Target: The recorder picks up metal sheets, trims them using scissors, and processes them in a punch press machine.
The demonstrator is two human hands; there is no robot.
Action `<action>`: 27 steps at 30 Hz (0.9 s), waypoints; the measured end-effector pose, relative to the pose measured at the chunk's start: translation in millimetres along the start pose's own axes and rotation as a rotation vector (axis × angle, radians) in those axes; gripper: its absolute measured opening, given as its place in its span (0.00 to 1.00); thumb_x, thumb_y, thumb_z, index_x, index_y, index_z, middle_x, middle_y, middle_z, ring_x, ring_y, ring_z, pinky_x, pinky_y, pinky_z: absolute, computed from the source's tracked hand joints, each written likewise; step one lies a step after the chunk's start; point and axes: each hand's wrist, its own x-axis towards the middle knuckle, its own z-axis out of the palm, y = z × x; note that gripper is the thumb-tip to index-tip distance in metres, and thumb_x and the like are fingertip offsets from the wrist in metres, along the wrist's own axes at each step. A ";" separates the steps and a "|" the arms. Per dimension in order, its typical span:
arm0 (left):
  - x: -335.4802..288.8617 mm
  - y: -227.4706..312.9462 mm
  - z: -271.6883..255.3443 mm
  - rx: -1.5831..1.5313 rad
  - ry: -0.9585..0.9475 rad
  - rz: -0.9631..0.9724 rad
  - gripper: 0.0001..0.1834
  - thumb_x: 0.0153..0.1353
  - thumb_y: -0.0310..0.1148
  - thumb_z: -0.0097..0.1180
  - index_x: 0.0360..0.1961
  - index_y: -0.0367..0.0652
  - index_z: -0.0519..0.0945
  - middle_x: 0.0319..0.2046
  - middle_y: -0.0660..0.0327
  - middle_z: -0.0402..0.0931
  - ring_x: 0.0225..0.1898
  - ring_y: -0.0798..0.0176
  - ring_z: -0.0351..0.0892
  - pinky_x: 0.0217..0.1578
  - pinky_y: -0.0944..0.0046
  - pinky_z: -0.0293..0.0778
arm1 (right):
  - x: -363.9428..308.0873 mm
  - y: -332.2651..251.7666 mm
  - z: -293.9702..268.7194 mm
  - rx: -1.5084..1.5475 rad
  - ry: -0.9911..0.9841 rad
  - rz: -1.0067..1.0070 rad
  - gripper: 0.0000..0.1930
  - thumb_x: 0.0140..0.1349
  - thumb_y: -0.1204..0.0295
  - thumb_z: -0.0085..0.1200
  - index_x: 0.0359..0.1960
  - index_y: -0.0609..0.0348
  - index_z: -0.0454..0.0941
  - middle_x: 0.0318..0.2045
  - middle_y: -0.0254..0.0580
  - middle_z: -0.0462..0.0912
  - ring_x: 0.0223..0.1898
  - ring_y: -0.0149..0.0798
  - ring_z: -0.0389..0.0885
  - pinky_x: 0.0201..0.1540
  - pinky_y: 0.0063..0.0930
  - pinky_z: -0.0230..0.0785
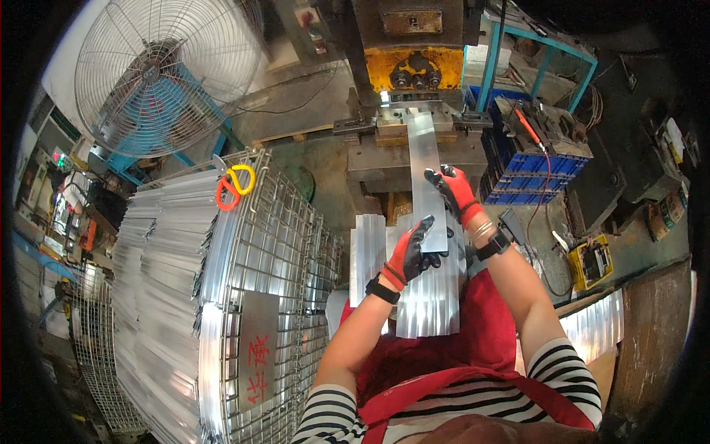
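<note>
A long flat silver metal strip (424, 159) lies at the centre of the clock, its far end pointing to 12 o'clock over the metal die block (388, 132) of a dark press with a yellow front panel (375, 68); whether that end touches the block, I cannot tell. The left hand (416, 254), in a red glove with black-coated fingers, is partly closed at the strip's near end, at 6 o'clock, thumb on top and fingers reaching beneath. The right hand (457, 194), gloved alike, is curled at the strip's edge at 3 o'clock, gripping it partway along; its fingers underneath are hidden.

Below, at 6 o'clock, a stack of similar silver strips (429, 311) lies in front of a red apron (484, 314). At 8 o'clock, a grey wire-mesh cage (292, 270) holds many more, with scissors with yellow and orange handles (235, 186) on its upper edge. A large round wire-guarded fan (159, 66) stands at 10 o'clock, stacked blue plastic crates (529, 174) at 3 o'clock, and a small yellow bin (592, 263) at 4 o'clock.
</note>
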 end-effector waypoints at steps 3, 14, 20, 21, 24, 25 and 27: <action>6.4 4.9 8.0 -0.075 0.215 0.065 0.21 0.63 0.45 0.37 0.39 0.37 0.73 0.30 0.56 0.76 0.19 0.66 0.76 0.14 0.72 0.69 | 13.3 1.8 1.3 0.039 -0.053 0.020 0.12 0.49 0.65 0.56 0.16 0.54 0.68 0.15 0.23 0.64 0.19 0.22 0.58 0.20 0.21 0.53; 22.6 7.8 9.5 -0.142 0.320 -0.008 0.17 0.60 0.44 0.44 0.37 0.39 0.72 0.27 0.56 0.76 0.16 0.64 0.75 0.10 0.72 0.68 | 27.3 7.3 -2.7 0.199 -0.123 0.067 0.09 0.48 0.67 0.57 0.15 0.53 0.73 0.15 0.21 0.67 0.18 0.21 0.61 0.20 0.20 0.52; 20.0 11.8 15.2 -0.166 0.334 0.018 0.15 0.60 0.42 0.43 0.36 0.42 0.72 0.27 0.57 0.76 0.16 0.64 0.75 0.10 0.72 0.67 | 32.5 18.9 1.5 0.231 -0.068 0.016 0.10 0.47 0.67 0.58 0.15 0.53 0.72 0.15 0.21 0.67 0.17 0.20 0.60 0.20 0.20 0.52; 19.1 11.9 13.6 -0.157 0.333 0.010 0.14 0.60 0.42 0.43 0.35 0.42 0.72 0.27 0.57 0.76 0.16 0.65 0.75 0.10 0.72 0.67 | 30.9 15.6 2.7 0.201 -0.065 0.027 0.10 0.47 0.67 0.58 0.14 0.53 0.72 0.15 0.21 0.67 0.18 0.20 0.60 0.20 0.20 0.52; 16.7 12.3 12.6 -0.165 0.314 0.012 0.14 0.60 0.42 0.44 0.34 0.42 0.73 0.26 0.58 0.76 0.16 0.65 0.75 0.10 0.73 0.67 | 24.2 7.6 3.5 0.183 -0.056 0.049 0.09 0.46 0.68 0.58 0.14 0.54 0.72 0.15 0.22 0.67 0.18 0.20 0.61 0.21 0.20 0.53; 16.6 12.3 14.3 -0.179 0.290 0.016 0.14 0.60 0.43 0.44 0.35 0.43 0.73 0.25 0.58 0.76 0.16 0.65 0.75 0.11 0.73 0.67 | 26.1 11.1 1.4 0.179 -0.058 0.051 0.09 0.46 0.68 0.58 0.14 0.54 0.72 0.15 0.22 0.67 0.18 0.20 0.61 0.21 0.20 0.53; 17.1 13.1 15.3 -0.171 0.313 0.009 0.15 0.60 0.43 0.45 0.35 0.43 0.73 0.25 0.58 0.76 0.17 0.65 0.75 0.11 0.73 0.67 | 28.7 11.9 2.1 0.200 -0.058 0.065 0.08 0.46 0.69 0.57 0.15 0.55 0.73 0.16 0.22 0.68 0.18 0.21 0.61 0.21 0.21 0.53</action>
